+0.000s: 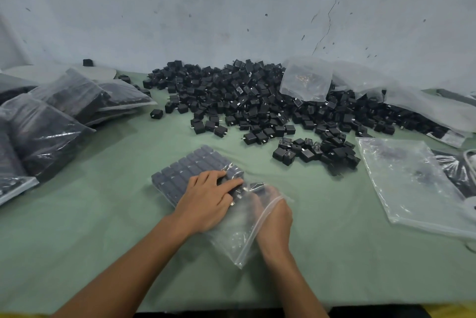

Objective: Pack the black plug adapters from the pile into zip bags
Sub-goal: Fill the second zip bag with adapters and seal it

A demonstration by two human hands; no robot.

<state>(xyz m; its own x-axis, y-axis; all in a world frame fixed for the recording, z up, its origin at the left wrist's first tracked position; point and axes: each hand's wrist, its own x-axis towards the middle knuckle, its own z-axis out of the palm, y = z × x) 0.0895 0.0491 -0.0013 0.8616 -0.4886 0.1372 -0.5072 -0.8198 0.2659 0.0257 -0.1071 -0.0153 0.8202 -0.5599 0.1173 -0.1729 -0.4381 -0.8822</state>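
Several filled clear plastic zip bags lay at the green table's left edge, a large pile of black cube-shaped plug adapters sat unpacked along its far edge, and toward its front edge the left hand pressed flat-fingered on a part-filled zip bag, right hand inside, grip indiscernible.

From my end this reads as a small packing workshop. The worktop, draped in green cloth, carries a big loose pile of identical black plug adapters heaped against the wall. At the left, filled bags of the same parts are stacked; flat empty zip bags lie at the right. The wall is bare grey plaster, stained and cracked.
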